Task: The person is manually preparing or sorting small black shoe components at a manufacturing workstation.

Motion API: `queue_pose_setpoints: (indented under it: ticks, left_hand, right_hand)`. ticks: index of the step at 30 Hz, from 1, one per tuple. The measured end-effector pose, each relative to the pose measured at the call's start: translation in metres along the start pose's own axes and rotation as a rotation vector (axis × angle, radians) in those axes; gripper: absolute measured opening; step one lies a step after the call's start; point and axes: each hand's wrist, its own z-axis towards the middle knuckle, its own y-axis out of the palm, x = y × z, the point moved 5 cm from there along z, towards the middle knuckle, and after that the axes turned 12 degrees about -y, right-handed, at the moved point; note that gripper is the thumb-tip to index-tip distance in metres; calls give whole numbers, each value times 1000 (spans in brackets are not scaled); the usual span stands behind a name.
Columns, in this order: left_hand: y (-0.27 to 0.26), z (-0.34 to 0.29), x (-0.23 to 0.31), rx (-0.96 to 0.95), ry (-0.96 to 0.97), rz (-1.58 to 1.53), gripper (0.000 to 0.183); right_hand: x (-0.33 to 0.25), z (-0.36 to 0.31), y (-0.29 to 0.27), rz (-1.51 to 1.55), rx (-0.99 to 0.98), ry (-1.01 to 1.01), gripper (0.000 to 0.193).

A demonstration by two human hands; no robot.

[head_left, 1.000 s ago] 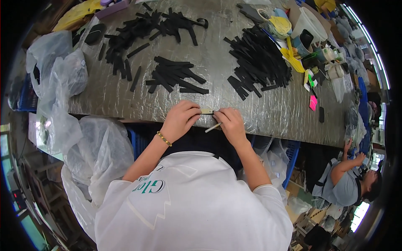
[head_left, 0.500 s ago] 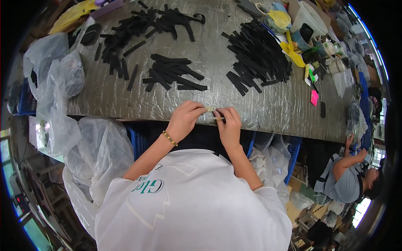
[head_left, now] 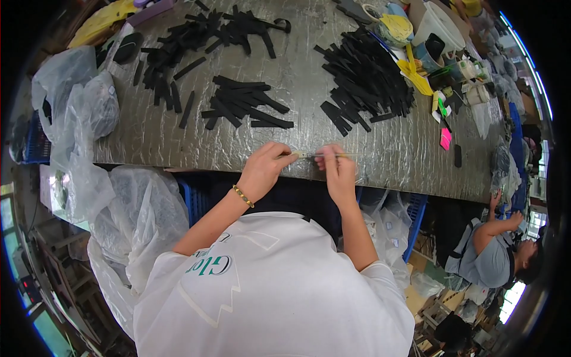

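Observation:
Near the table's front edge, my left hand (head_left: pixel 266 168) pinches a small pale yellowish piece (head_left: pixel 302 154) between thumb and fingertips. A dark thin strip seems to run from that piece toward my right hand (head_left: pixel 339 174), though it is too small to make out. My right hand is closed on a thin pale stick (head_left: pixel 350 155) pointing right, smeared by motion. Just beyond my hands lies a small pile of black fabric strips (head_left: pixel 244 102). A larger pile of black strips (head_left: pixel 372 77) is on the right, and a loose black heap (head_left: pixel 178 50) lies farther left.
The table (head_left: pixel 178 143) has a shiny wrapped top. Tubs and tools, including a white bucket (head_left: pixel 439 27), crowd its far right. Pink paper (head_left: pixel 445 138) lies at the right. Clear plastic bags (head_left: pixel 143 208) hang at the left. A person in grey (head_left: pixel 485 256) works to the right.
My right hand has moved a little to the right and up, away from my left, with the thin stick in it. My left hand has barely moved.

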Motion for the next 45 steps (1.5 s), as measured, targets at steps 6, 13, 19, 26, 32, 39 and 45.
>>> queue_pose_setpoints:
  ticks: [6, 13, 19, 26, 32, 39, 45]
  left_hand:
    - [3, -1, -2, -2, 10, 17, 38]
    - [3, -1, -2, -10, -2, 17, 38]
    - [3, -1, -4, -4, -21, -20, 37]
    - [-1, 2, -5, 6, -78, -69, 43]
    - [2, 0, -9, 40, -90, -119, 47]
    - [1, 0, -10, 44, -70, -142, 45]
    - [0, 0, -10, 12, -108, -151, 39]
  right_hand:
    - [-1, 0, 13, -71, -60, -82, 19]
    - [3, 0, 13, -106, -22, -135, 16]
    - [-4, 0, 13, -136, -38, -186, 15]
    - [-17, 1, 24, -123, -100, -158, 16]
    - [-10, 5, 41, -119, -144, -249, 14]
    - [-21, 8, 40, -204, -203, -333, 14]
    - [-23, 10, 21, -355, -334, -436, 19]
